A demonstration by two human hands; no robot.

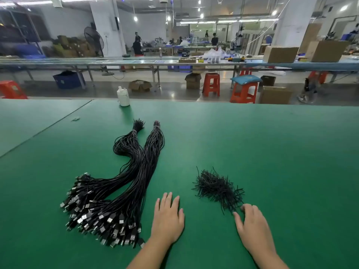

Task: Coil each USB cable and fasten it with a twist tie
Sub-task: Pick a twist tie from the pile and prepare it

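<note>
Two long bundles of black USB cables (124, 175) lie on the green table (272, 152), tied at their far ends, with the metal plugs fanned out near me on the left. A loose heap of black twist ties (217, 187) sits to the right of them. My left hand (168, 218) lies flat on the table between the cables and the ties, fingers straight, holding nothing. My right hand (252, 226) rests on the table just below the heap, its fingertips touching the nearest ties.
A white plastic bottle (123, 97) stands at the table's far edge. A small scrap (75, 119) lies far left. Beyond the table are orange stools (243, 92), cardboard boxes, a blue bin and long workbenches with people far off.
</note>
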